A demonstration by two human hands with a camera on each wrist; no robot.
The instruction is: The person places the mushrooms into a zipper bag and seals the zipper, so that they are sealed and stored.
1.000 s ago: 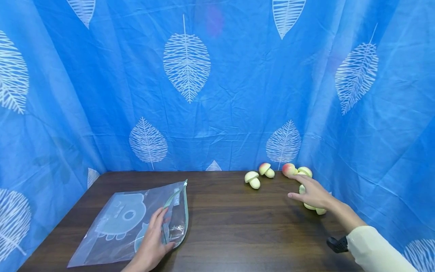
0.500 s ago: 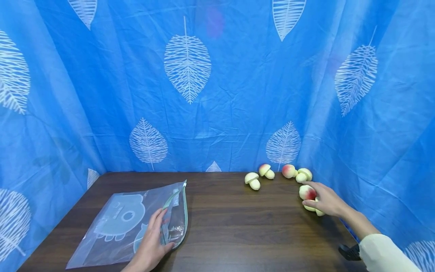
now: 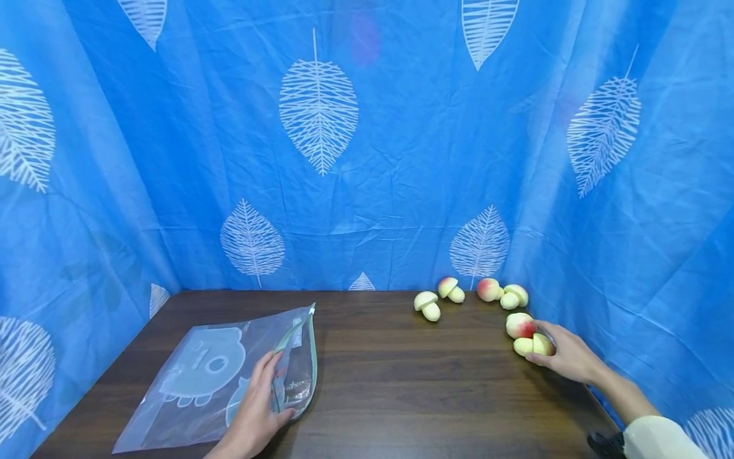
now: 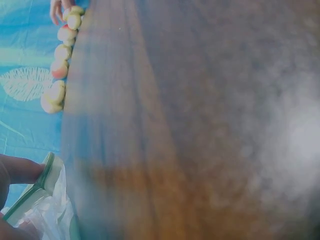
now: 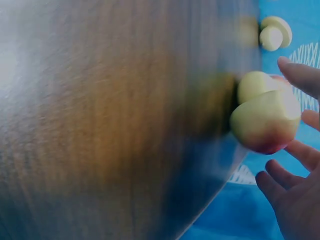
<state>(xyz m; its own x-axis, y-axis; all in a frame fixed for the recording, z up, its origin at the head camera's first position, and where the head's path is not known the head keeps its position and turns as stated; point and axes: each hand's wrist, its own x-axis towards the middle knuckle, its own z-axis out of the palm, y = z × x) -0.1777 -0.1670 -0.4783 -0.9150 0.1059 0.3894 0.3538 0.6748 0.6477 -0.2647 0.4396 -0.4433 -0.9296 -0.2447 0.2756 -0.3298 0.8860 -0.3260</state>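
Observation:
My left hand (image 3: pixel 255 405) holds the green-edged mouth of a clear zip bag (image 3: pixel 189 376) lying flat on the left, with pale cartoon prints on it. In the left wrist view, a finger and the thumb are at the green zip strip (image 4: pixel 42 180). My right hand (image 3: pixel 568 354) is spread round the nearest toy mushroom (image 3: pixel 541 344) at the right table edge, thumb in front and fingers behind. Gaps show between the fingers and its red-tinged cap (image 5: pixel 267 125) in the right wrist view. A red-and-cream mushroom (image 3: pixel 518 325) lies just behind it.
Along the back right lie a pale mushroom (image 3: pixel 427 306), a red-tipped one (image 3: pixel 451 289), another red-capped one (image 3: pixel 489 289) and a yellowish one (image 3: pixel 514 296). A blue leaf-print curtain (image 3: pixel 367 159) closes in the dark wooden table (image 3: pixel 390 382) at the back and sides.
My right hand has moved right and nearer, from above the back mushrooms to round the nearest one, uncovering those behind. My left hand and the bag have stayed in place.

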